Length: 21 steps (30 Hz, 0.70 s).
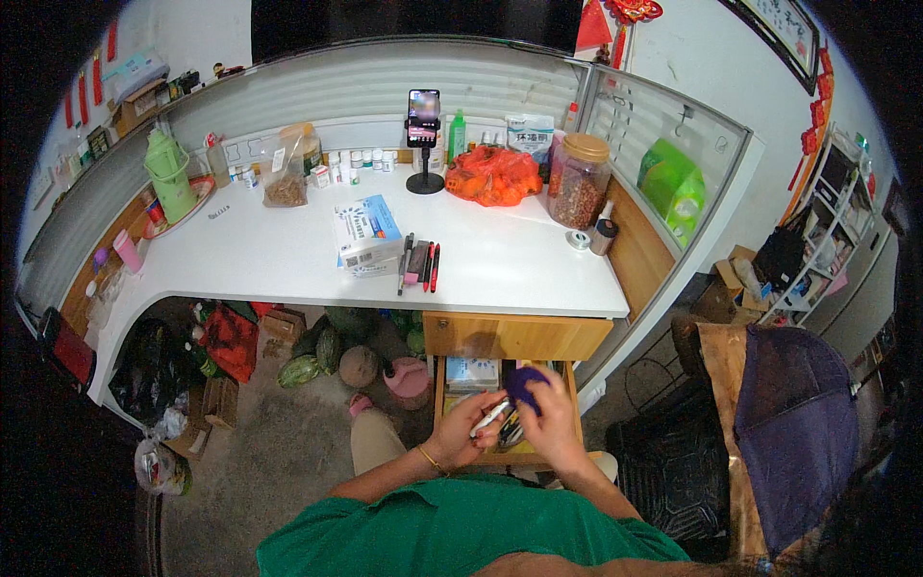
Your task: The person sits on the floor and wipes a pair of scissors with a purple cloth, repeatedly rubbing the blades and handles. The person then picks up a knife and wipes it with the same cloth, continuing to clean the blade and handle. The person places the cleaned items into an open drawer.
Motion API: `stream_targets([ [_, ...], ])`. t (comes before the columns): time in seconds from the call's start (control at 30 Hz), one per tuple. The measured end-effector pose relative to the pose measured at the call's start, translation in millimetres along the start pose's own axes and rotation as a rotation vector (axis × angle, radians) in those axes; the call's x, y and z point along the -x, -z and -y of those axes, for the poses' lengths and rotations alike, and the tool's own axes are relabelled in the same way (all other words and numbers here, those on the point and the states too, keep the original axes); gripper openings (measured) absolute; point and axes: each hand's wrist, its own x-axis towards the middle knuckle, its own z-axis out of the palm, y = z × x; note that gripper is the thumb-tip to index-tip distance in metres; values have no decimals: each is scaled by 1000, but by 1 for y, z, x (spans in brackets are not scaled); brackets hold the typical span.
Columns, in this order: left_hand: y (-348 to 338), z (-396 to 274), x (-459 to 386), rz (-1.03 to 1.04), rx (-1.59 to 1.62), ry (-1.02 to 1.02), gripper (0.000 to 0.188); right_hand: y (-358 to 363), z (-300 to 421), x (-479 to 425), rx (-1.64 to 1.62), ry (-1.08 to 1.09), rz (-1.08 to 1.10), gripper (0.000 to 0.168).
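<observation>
Over an open lower drawer [438, 415] of the desk, my left hand [465, 429] grips a slim white pen-like object [490, 418]. Close beside it on the right, my right hand [554, 422] has its fingers around a dark purple, soft-looking item [525, 387]; its exact kind is unclear. Within the drawer lie a white and blue box [471, 373] and several pens or similar thin items [510, 430], partly hidden by my hands. Above that, a wooden drawer front [515, 337] sits under the white desktop [288, 260].
On the desktop are blue-white boxes [368, 227], several pens [431, 267], a phone on a stand [424, 141], a red bag of orange fruit [494, 177], a lidded plastic jar [578, 180] and a green thermos [169, 177]. Gourds [328, 352] and a pink bucket [408, 382] stand below.
</observation>
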Motion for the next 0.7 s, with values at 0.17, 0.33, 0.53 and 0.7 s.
stream_targets([
  [0.17,12,10,-9,-133,29,-43,30,-12,14,22,-84,96,208,23],
  [0.33,-1,4,1,-3,-35,-7,37,6,-13,-3,15,-55,-13,24],
  [0.53,11,9,-9,-27,-34,-97,42,-6,4,9,-73,45,112,28],
  [0.7,1,5,-5,-112,-46,-8,44,-9,-2,20,-64,22,138,28],
])
